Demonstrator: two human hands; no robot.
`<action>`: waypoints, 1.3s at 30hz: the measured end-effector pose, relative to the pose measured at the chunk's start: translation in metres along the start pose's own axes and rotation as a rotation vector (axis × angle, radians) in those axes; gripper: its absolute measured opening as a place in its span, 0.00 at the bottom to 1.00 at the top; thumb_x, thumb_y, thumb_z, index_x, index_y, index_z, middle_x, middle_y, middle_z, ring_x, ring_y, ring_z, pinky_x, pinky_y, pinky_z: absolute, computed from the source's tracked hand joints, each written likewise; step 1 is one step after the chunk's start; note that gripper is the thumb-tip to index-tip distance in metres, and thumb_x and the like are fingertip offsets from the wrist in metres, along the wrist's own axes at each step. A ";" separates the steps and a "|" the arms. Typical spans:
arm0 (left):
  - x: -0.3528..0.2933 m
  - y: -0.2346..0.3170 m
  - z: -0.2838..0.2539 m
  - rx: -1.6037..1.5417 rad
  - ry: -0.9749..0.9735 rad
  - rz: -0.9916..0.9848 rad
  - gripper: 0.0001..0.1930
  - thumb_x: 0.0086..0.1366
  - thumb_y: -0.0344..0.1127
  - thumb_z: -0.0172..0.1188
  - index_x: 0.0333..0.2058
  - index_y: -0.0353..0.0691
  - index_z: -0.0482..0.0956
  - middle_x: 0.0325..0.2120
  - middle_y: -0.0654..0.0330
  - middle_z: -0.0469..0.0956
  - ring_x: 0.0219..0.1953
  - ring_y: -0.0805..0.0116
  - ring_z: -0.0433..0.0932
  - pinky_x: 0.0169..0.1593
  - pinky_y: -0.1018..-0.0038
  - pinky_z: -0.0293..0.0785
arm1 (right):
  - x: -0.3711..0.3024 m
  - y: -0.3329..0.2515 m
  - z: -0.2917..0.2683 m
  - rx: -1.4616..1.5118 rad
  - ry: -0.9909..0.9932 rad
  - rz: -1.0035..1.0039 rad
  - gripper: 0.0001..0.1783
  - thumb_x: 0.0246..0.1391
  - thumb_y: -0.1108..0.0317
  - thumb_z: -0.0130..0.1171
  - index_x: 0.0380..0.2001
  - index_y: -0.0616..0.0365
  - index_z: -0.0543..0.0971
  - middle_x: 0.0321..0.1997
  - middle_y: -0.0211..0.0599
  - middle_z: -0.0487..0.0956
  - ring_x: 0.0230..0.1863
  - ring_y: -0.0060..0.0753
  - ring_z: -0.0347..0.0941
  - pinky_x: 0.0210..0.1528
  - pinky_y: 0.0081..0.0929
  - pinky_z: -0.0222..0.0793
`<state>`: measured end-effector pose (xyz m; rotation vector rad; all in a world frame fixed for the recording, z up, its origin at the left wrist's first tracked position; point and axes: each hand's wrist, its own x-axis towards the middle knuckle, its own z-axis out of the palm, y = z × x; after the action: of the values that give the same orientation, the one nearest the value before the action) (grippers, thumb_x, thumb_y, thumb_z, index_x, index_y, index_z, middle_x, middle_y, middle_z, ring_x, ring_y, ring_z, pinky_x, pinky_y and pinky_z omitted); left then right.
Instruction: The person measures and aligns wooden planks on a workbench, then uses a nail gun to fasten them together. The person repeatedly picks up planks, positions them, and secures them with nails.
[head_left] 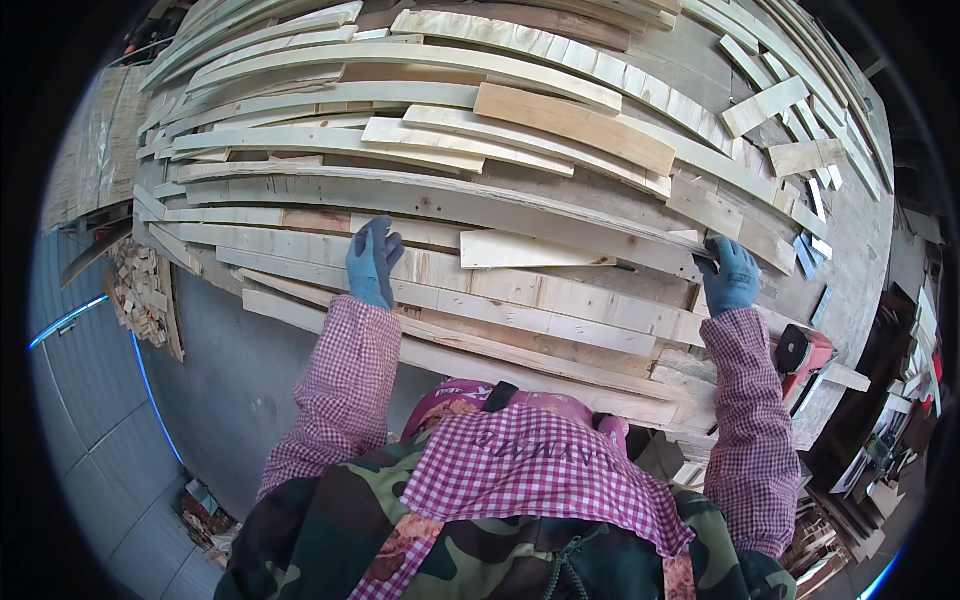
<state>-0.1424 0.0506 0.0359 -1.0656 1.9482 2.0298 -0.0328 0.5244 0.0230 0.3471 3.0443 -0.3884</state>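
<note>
A long pale wooden plank (520,212) lies across the work surface, in front of both hands. My right hand (732,276), in a blue-grey glove, has its fingers curled round this plank's right end. My left hand (372,264), gloved alike, is raised over the nearer boards just short of the plank, its fingers partly spread and nothing seen in them. Between the hands lies a short pale board (535,250) with a slanted end. Closer to me, a wide joined board (560,297) runs under my left wrist toward the right forearm.
A red and black power tool (805,356), like a nail gun, rests at the right edge. Stacked wooden strips (400,70) cover the far side. Short offcuts (765,106) lie at the far right. A pile of wood scraps (143,290) stands low at the left.
</note>
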 end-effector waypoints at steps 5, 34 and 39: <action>-0.004 0.013 0.015 -0.301 -0.255 -0.125 0.46 0.58 0.60 0.56 0.63 0.36 0.46 0.60 0.45 0.55 0.58 0.52 0.63 0.62 0.58 0.61 | -0.037 -0.009 -0.029 -0.022 0.225 -0.156 0.18 0.39 0.64 0.67 0.36 0.48 0.75 0.39 0.30 0.77 0.43 0.38 0.72 0.45 0.37 0.64; -0.033 -0.142 -0.167 -0.141 0.070 -0.120 0.21 0.57 0.37 0.62 0.42 0.26 0.68 0.31 0.49 0.75 0.33 0.57 0.76 0.38 0.59 0.77 | -0.288 -0.070 0.052 0.046 -0.030 -0.148 0.19 0.36 0.63 0.65 0.37 0.44 0.77 0.42 0.31 0.76 0.45 0.40 0.71 0.47 0.39 0.64; -0.040 -0.115 -0.135 0.266 0.140 -0.155 0.32 0.55 0.50 0.64 0.48 0.29 0.66 0.40 0.53 0.73 0.38 0.62 0.74 0.38 0.65 0.76 | -0.285 -0.062 0.087 0.062 -0.207 0.011 0.21 0.37 0.64 0.65 0.40 0.44 0.75 0.44 0.30 0.76 0.47 0.42 0.70 0.49 0.40 0.63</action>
<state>0.0022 -0.0409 -0.0247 -1.2752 2.0564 1.6031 0.2323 0.3830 -0.0237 0.3060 2.8324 -0.4867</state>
